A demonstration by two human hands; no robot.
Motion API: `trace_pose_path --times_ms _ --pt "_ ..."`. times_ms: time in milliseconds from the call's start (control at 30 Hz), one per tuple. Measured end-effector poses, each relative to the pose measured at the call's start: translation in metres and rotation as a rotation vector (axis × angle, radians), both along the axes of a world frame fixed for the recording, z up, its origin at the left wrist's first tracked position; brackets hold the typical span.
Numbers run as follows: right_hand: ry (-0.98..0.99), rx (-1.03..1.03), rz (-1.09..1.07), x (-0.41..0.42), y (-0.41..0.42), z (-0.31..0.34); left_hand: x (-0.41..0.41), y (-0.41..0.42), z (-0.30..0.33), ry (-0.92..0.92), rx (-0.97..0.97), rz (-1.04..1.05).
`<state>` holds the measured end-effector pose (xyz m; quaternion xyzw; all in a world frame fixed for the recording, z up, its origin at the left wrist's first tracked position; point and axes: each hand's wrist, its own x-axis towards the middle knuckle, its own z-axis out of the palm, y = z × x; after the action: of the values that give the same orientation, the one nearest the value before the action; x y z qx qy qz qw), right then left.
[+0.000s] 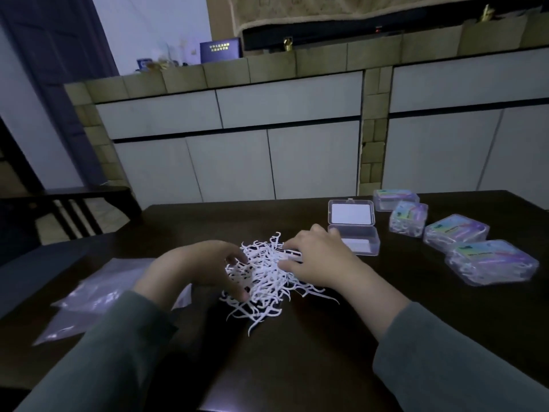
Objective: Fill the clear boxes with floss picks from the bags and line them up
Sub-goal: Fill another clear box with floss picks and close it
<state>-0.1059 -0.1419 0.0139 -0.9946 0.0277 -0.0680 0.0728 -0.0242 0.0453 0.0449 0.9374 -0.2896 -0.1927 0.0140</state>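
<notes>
- The floss picks (264, 275) lie loose in one white tangle near the middle of the dark table (297, 367), probably tipped out so they can be sorted by hand.
- The left hand (202, 269) curls its fingers into the left side of the heap, seemingly corralling it; whether it actually pinches any picks I cannot tell.
- The right hand (318, 257) presses on the heap's right side, and its fingertips seem to grip a small straightened bundle of picks, most likely squaring it up for the box.
- The open clear box (353, 230) sits just beyond the right hand, lid raised towards the table's far edge, handy for a short carry.
- Four filled boxes (457, 233) run in a line along the table's right side, closed and well apart from the heap.
- Flattened clear bags (98, 289) lie by the left edge, partly under the left forearm.
- The picks interlock, so strays may drag along with any bundle lifted.
</notes>
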Motion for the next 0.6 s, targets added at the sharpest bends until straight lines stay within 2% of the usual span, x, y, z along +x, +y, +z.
trace_pose_path --times_ms 200,400,600 --pt "0.187 -0.055 0.032 -0.001 0.009 0.007 -0.011 0.002 -0.019 -0.135 -0.177 -0.063" --pt "0.260 -0.019 -0.030 0.001 0.007 0.015 -0.015 0.004 -0.027 -0.236 -0.206 -0.137" --pt "0.309 -0.090 -0.139 -0.001 0.006 0.016 -0.028 -0.010 -0.025 -0.296 -0.204 -0.162"
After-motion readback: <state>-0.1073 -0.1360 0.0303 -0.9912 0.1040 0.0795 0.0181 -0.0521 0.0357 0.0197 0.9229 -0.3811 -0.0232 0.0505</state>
